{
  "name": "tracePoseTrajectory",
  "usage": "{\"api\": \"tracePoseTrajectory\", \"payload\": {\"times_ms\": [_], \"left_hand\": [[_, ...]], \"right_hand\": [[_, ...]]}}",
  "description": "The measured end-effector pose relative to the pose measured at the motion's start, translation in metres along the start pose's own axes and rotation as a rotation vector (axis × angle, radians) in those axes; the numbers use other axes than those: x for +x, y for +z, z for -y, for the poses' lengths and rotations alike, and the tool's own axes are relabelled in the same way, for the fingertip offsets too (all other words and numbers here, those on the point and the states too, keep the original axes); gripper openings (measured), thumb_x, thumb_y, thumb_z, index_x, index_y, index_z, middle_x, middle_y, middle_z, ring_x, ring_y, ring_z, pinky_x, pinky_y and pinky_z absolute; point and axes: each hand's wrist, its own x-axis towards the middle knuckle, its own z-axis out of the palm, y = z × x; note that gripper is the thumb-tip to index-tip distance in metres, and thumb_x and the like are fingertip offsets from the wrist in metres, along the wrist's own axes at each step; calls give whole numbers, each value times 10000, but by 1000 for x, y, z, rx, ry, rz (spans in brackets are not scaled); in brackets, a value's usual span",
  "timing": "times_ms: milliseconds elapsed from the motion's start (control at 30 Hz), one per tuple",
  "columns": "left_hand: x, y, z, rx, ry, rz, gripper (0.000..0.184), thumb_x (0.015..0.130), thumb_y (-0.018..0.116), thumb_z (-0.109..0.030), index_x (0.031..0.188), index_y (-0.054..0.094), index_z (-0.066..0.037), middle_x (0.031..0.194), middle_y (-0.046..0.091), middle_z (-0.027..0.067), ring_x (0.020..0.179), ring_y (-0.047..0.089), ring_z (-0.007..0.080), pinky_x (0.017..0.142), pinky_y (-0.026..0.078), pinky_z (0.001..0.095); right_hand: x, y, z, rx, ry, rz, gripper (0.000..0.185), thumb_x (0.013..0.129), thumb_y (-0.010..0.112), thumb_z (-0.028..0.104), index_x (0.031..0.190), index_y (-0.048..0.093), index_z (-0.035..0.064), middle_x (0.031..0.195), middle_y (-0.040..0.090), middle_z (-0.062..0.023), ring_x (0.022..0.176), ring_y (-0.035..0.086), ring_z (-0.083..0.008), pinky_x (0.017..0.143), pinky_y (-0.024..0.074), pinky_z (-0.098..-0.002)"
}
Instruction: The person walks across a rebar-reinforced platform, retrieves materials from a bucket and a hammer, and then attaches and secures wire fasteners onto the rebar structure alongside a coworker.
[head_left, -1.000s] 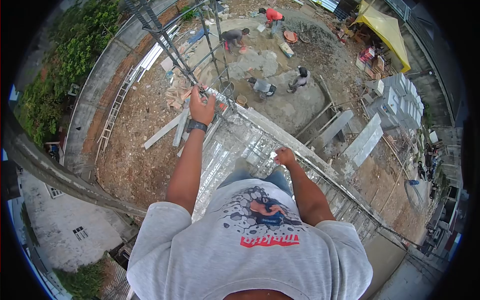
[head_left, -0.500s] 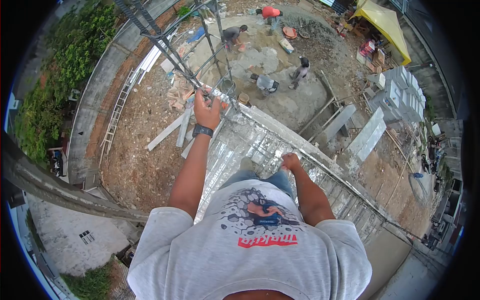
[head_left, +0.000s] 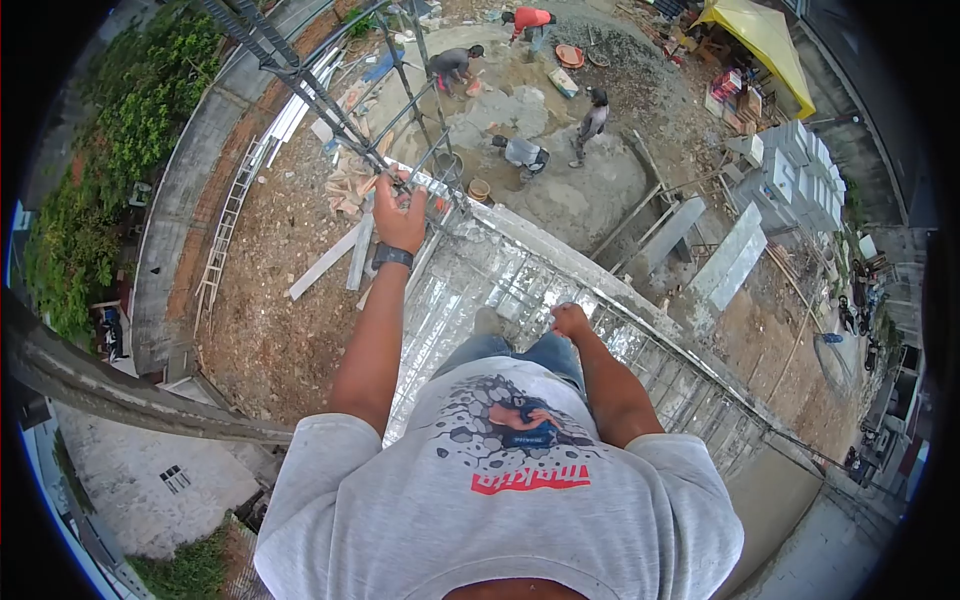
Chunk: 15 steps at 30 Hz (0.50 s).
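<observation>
Closest is a grey T-shirt [head_left: 500, 505] with a cracked-stone print and red lettering, above blue jeans [head_left: 555, 356]. The right hand [head_left: 571, 322] is near the thigh, its fingers curled inward; I cannot tell whether anything is in it. Beneath lies a ribbed, silvery deck [head_left: 455, 275], wet-looking and smeared with grey, bordered by a rough concrete edge [head_left: 570, 258].

The left arm reaches out past the deck, a dark wristband [head_left: 392, 256] at the wrist. The left hand [head_left: 399, 218] is at the lower visible part of a steel rebar cage [head_left: 338, 113], fingers bent toward the bars and thumb apart from them; how firmly it grips I cannot tell.

The cage stands at the corner of the deck and spreads toward the top of the view. Its long bars are dark grey and ridged, linked by thinner crosswise ties that leave open gaps.

Beyond and below, pale planks [head_left: 325, 262] lie on brown, rubble-strewn ground. Four people are on a patch of grey, wet-looking material, three bent over and one upright. Farther off are stacked pale grey blocks [head_left: 800, 185] and a yellow canopy [head_left: 765, 45].
</observation>
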Motion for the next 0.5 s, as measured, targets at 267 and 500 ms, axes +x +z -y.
{"api": "tracePoseTrajectory", "payload": {"times_ms": [267, 500], "left_hand": [[-17, -2, -15, -50, -117, 17, 720, 885, 745, -179, 1503, 404, -34, 1449, 562, 158, 1309, 566, 278, 1016, 492, 424], [-148, 4, 15, 92, -477, 40, 869, 870, 785, -195, 1577, 299, -55, 1508, 497, 248, 1352, 538, 388, 1086, 464, 446]], "right_hand": [[-19, -60, 58, 292, 266, -56, 349, 972, 623, 287, 1058, 677, -46, 752, 726, -158, 518, 661, -192, 458, 500, -314], [-24, -96, 20, 151, 236, 87, 335, 966, 647, 283, 1044, 684, -41, 748, 718, -171, 526, 657, -202, 478, 516, -334]]}}
